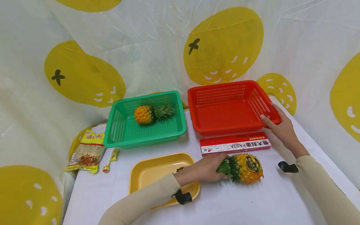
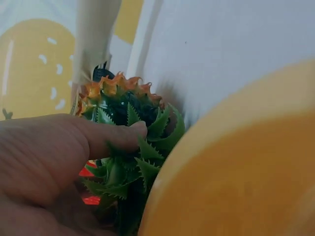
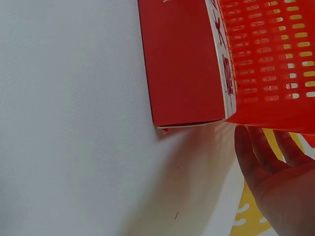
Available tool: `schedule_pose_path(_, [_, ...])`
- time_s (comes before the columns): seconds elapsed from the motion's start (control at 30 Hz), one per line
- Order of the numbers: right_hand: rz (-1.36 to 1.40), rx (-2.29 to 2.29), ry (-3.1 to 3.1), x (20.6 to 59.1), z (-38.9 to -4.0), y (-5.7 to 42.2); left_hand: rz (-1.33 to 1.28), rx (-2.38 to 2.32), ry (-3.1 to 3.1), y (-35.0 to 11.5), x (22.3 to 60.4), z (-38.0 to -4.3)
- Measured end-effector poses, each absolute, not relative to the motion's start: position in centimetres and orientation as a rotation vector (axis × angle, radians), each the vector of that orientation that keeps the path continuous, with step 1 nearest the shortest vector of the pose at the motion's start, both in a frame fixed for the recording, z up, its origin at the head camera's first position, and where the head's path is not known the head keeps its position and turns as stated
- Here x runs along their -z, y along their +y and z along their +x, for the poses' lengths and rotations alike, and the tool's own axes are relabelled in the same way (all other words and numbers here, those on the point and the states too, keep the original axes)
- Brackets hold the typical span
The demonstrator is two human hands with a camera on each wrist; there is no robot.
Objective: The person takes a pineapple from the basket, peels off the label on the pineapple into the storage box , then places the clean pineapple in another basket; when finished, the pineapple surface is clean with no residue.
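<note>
By its green leafy crown, my left hand (image 1: 209,167) grips a pineapple (image 1: 248,168) with a dark label, its orange body pointing right. In the left wrist view the thumb presses over the toothed leaves of that pineapple (image 2: 133,113). My right hand (image 1: 284,131) holds the right front corner of a red basket (image 1: 225,129), thumb over the rim and fingers on the outside. From the right wrist, the fingers (image 3: 256,152) show under the edge of the red basket (image 3: 275,110). A red and white pasta box (image 1: 236,143) lies along the basket's front.
A green basket (image 1: 144,142) with another pineapple (image 1: 144,115) stands at the back left. The yellow tray (image 1: 146,168) sits under my left forearm, partly covered. At the far left lie a bag of pasta (image 1: 87,151) and a lollipop (image 1: 107,168).
</note>
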State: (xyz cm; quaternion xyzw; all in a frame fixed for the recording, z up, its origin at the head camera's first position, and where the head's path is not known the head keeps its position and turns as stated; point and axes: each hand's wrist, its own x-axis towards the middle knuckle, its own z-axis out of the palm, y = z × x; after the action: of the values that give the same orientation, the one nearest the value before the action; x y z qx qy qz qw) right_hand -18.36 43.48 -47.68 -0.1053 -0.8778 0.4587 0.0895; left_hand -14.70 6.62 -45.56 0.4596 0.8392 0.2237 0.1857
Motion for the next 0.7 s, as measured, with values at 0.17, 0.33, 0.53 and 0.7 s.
schedule_pose_path(0.17, [-0.305,-1.348,-2.670,46.8,-18.3,43.6,1.310,-0.667,2.342,6.5,45.4,-15.1])
schedule_pose_path(0.33, [-0.346,-1.280,-2.656,45.9,-17.3,43.8,1.333,-0.695,2.321,6.5,45.7,-15.4])
schedule_pose_path(0.53, [-0.431,-1.199,-2.538,43.9,-15.3,43.3,1.337,-0.699,2.317,6.5,45.9,-15.5])
schedule_pose_path(0.7, [-0.293,-1.141,-2.502,42.2,-13.2,42.9,1.344,-0.709,2.305,6.5,46.1,-15.6])
